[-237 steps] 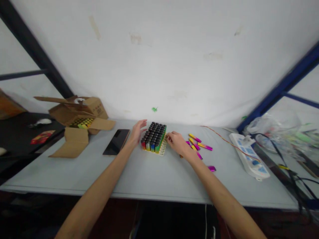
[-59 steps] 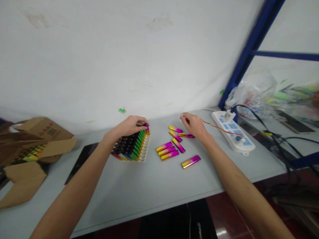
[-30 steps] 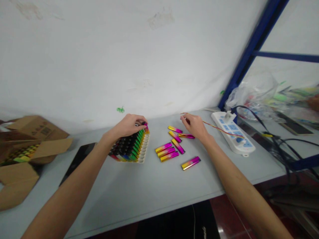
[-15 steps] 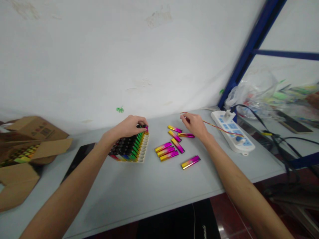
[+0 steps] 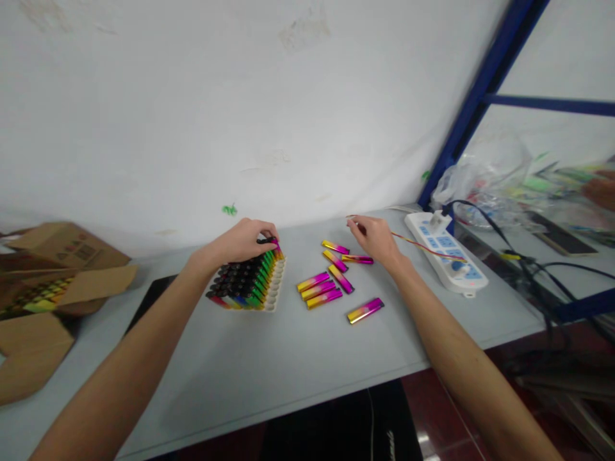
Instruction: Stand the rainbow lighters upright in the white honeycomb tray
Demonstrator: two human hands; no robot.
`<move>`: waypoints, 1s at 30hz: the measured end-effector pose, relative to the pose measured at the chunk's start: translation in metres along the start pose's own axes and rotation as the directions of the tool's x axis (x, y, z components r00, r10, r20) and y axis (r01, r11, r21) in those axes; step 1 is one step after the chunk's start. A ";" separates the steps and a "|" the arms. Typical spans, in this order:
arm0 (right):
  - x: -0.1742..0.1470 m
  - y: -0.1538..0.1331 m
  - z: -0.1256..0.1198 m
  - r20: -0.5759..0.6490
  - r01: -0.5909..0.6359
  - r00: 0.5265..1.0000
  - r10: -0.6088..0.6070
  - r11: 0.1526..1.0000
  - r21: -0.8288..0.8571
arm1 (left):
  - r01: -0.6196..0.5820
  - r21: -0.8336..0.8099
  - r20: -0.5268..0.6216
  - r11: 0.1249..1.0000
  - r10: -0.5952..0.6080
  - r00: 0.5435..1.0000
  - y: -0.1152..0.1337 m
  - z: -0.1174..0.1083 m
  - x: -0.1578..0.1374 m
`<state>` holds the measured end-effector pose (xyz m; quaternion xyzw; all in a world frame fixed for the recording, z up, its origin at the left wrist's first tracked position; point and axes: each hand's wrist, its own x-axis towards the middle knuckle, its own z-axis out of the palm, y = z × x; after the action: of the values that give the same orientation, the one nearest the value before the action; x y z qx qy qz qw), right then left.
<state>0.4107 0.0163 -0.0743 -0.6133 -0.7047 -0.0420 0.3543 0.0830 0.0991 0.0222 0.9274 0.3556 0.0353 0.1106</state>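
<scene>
My left hand [image 5: 245, 242] is closed on a purple and yellow lighter [image 5: 278, 250] with a black top. It holds this lighter at the back right corner of a white tray [image 5: 272, 301] with round holes. Rows of upright lighters [image 5: 243, 282] with black tops fill the tray's left part; the holes along its right edge show bare. My right hand [image 5: 377, 238] rests above the table, fingers pinched around the end of a thin red-yellow wire [image 5: 408, 241]. Near it lie several loose purple and yellow lighters [image 5: 321, 298], with one lighter [image 5: 365, 311] apart at the front.
An open cardboard box [image 5: 81, 250] of lighters stands at the left, beside a flat black object [image 5: 148, 301]. At the right lies a white power strip [image 5: 446, 253] with plugs and cables. Behind a blue frame [image 5: 473, 102] are plastic bags [image 5: 485, 198] and another person's hand [image 5: 600, 189].
The whole view has shifted slightly. My left fingers have moved a little on the lighter at the tray's corner, showing more of its black top. My right hand keeps its place.
</scene>
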 end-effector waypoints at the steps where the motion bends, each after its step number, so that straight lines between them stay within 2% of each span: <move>1: 0.000 0.000 0.000 0.001 -0.003 1.000 0.003 1.000 0.001 | 0.011 -0.001 -0.008 1.000 -0.011 1.000 -0.001 -0.001 0.000; 14: 0.000 0.002 0.002 0.000 0.013 1.000 -0.013 1.000 0.007 | -0.044 -0.008 0.014 0.999 0.044 0.999 0.007 0.002 0.004; 23: 0.000 0.002 0.002 -0.009 0.004 1.000 -0.004 1.000 0.020 | 0.014 -0.032 0.026 0.999 -0.013 1.000 0.004 0.010 0.005; 28: 0.000 0.005 0.003 0.002 0.019 1.000 -0.019 0.999 0.028 | 0.038 0.087 0.093 0.995 -0.046 0.995 0.007 0.009 0.010; 30: 0.000 0.005 0.002 -0.001 0.019 1.000 -0.019 1.000 0.020 | 0.018 0.138 0.039 0.990 -0.023 0.999 0.017 0.010 0.007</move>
<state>0.4141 0.0189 -0.0779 -0.6029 -0.7107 -0.0387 0.3604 0.1003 0.0896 0.0163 0.9297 0.3643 -0.0093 0.0537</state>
